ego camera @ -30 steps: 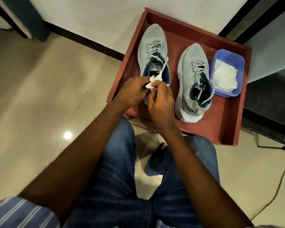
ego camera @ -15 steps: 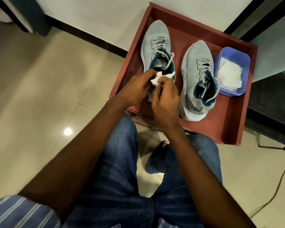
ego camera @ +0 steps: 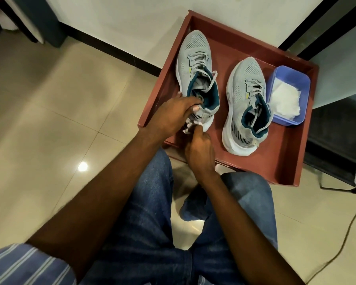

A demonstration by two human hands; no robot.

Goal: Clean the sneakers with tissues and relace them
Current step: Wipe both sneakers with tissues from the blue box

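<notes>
Two grey sneakers with teal lining stand in a reddish-brown tray point(ego camera: 288, 161). The left sneaker point(ego camera: 195, 58) has loose laces. My left hand point(ego camera: 173, 114) grips its heel collar, fingers curled into the opening. My right hand point(ego camera: 199, 149) pinches a small white tissue point(ego camera: 190, 128) against the heel of that sneaker. The right sneaker point(ego camera: 245, 95) stands untouched beside it. A blue tub point(ego camera: 296, 83) at the tray's right side holds white tissues point(ego camera: 286, 99).
The tray sits low against a white wall with a dark skirting. My knees in blue jeans are just below the tray's near edge. A cable point(ego camera: 341, 239) runs over the tiled floor at the right. Dark furniture stands to the tray's right.
Both hands dropped from in front of the sneaker's opening to its heel. My left hand let go of the tissue and took the heel collar; the right now presses the tissue at the heel.
</notes>
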